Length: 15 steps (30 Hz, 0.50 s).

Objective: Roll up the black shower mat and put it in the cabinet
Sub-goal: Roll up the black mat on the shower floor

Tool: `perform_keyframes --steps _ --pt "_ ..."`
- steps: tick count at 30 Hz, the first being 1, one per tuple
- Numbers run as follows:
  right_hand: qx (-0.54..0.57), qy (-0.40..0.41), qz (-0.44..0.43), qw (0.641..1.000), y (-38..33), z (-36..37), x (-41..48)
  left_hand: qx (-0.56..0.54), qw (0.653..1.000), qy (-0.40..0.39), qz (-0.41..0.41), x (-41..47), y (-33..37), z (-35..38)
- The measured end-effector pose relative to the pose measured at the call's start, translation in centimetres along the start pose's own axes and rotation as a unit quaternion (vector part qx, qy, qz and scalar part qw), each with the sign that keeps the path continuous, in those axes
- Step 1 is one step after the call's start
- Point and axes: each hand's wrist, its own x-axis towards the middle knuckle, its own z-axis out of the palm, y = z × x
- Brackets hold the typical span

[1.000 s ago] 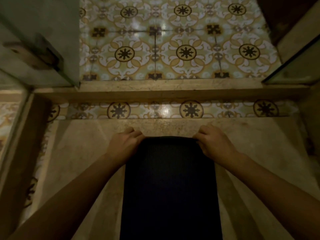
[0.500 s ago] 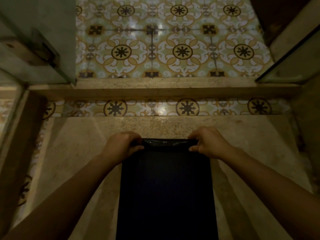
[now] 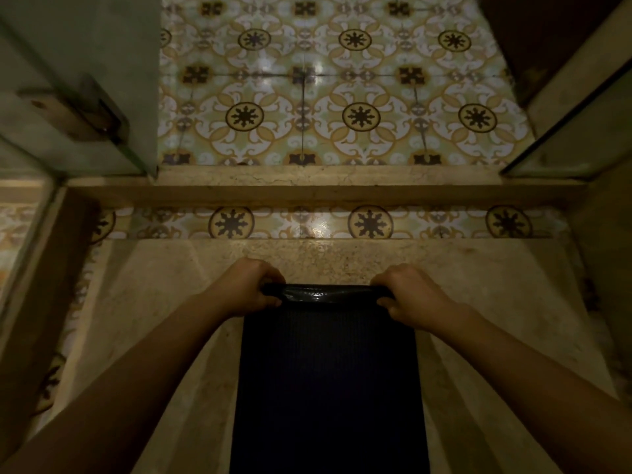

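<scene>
Beige stone floor (image 3: 164, 336) is meeting patterned tiles (image 3: 342, 97); left hand (image 3: 244, 289) and right hand (image 3: 415, 294) are gripping the black mat's (image 3: 328, 388) curled far edge.

One mat (image 3: 328, 381). Two hands: the left (image 3: 244, 290) and the right (image 3: 415, 295). Two glass panels, it seems: one (image 3: 78, 46) left, one (image 3: 578, 131) right.

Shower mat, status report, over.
Left hand and right hand grip the far corners. Black shower mat far edge curled over, rest flat on stone floor. Nothing in the way.
</scene>
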Motion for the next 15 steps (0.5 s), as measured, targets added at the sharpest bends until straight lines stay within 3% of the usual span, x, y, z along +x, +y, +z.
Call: perform_keyframes --steps 8,15 --pt "-0.012 -0.013 -0.013 1.000 0.2 -0.9 0.3 0.131 0.990 0.046 0.039 0.0 1.4 0.3" --pt "-0.039 0.080 -0.016 0.996 0.9 -1.5 2.1 0.150 0.979 0.133 0.041 2.0 1.6 -0.1"
